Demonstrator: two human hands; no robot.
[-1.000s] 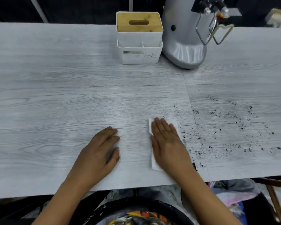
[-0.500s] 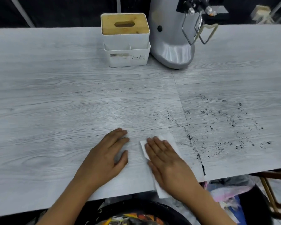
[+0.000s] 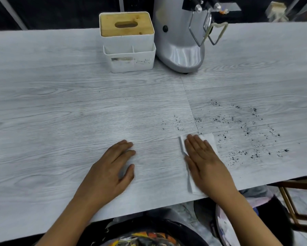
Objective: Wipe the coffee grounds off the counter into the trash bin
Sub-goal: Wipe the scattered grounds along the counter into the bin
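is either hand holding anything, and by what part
Nothing is gripped. The right hand lies flat on the middle of a white tissue, pressing it to the counter. The left hand rests bare on the counter.

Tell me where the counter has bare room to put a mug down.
Most room: the whole stretch left of the left hand and of the tissue box organizer. Also bare: the band between that organizer and both hands. Avoid the right side, where coffee grounds scatter beyond the tissue under the right hand, and the back by the grinder.
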